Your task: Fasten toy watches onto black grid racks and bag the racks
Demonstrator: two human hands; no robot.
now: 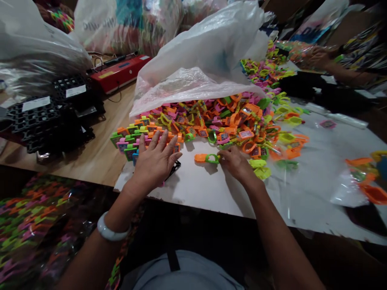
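My left hand (154,163) lies with fingers spread over rows of small colourful plastic toy watches (130,141), which stand in a black tray (173,169) mostly hidden under the palm. To the right, the fingers of my right hand (236,161) pinch the end of a toy watch (208,158) with orange and green parts, just above the white tabletop. Behind both hands spreads a heap of loose toy watches (223,121) in orange, pink, green and yellow. Yellow-green pieces (260,169) lie beside my right wrist.
A large translucent plastic bag (199,52) sits over the heap. Stacked black trays (36,117) and a red machine (121,72) stand at left. Bagged toys (363,181) lie at right. Another person's hands (320,58) are at the far right. Colourful pieces fill a bag (39,225) below the table edge.
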